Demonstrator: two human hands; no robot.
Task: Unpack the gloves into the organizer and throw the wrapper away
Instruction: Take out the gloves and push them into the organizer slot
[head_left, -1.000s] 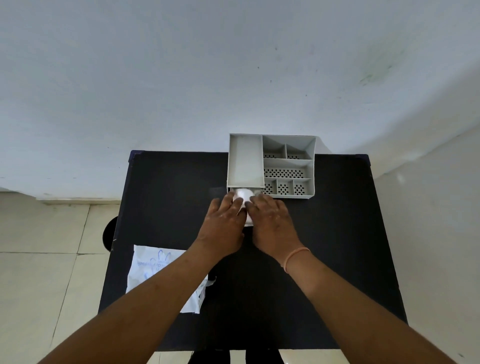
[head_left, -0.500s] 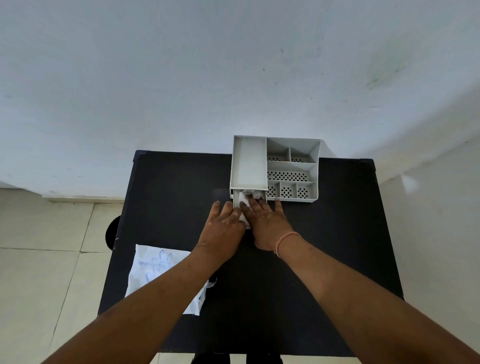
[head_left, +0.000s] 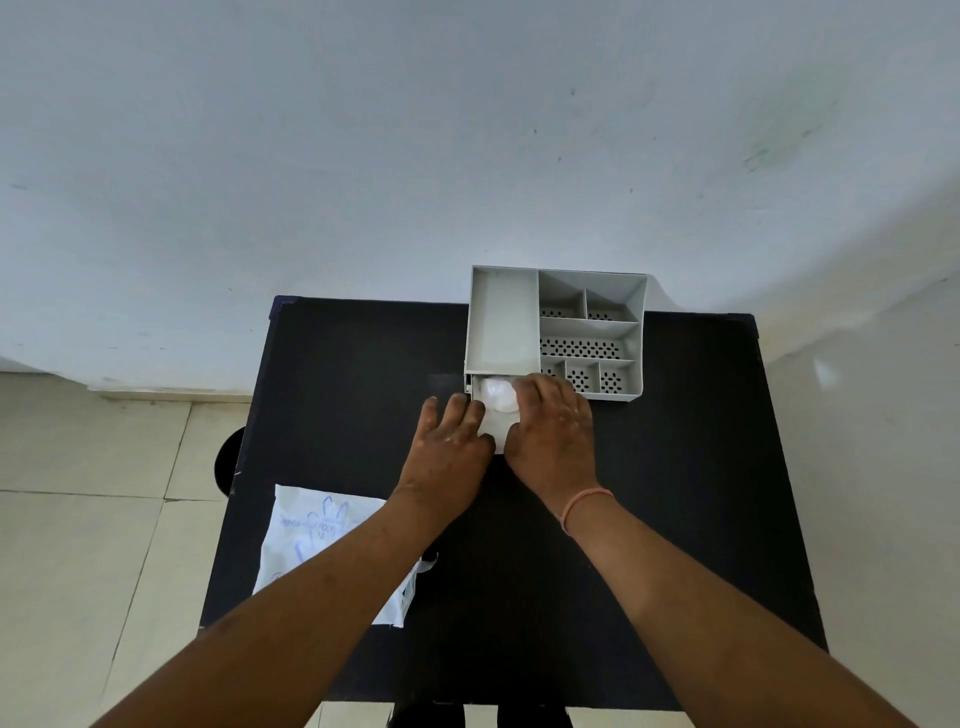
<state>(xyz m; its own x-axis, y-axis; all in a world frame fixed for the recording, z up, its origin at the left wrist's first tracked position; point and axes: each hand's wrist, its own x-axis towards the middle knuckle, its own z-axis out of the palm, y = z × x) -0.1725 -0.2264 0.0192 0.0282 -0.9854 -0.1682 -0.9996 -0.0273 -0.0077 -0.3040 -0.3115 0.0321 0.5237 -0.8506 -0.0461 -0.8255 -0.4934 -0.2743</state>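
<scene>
My two hands meet at the near edge of the grey organizer (head_left: 556, 332), over a drawer (head_left: 493, 431) pulled out from under its long left compartment. The gloves (head_left: 500, 395), a crumpled, translucent white wad, lie in the drawer's far end, right at the organizer's front wall. My right hand (head_left: 553, 431) lies over the drawer's right side, fingers together and curled down onto the gloves' right edge; whether they pinch the wad I cannot tell. My left hand (head_left: 449, 447) rests flat at the drawer's left side, fingers slightly spread and closed on nothing, their tips touching its rim. A pink band (head_left: 584, 504) circles my right wrist.

The wrapper (head_left: 322, 540) lies flat at the table's (head_left: 675, 467) near-left, partly under my left forearm and overhanging the edge. It is white with blue line drawings of hands and blue lettering (only "POLY" reads clearly; the rest is too small).

The organizer stands at the black table's far edge, its right-hand compartments perforated at the bottom.
</scene>
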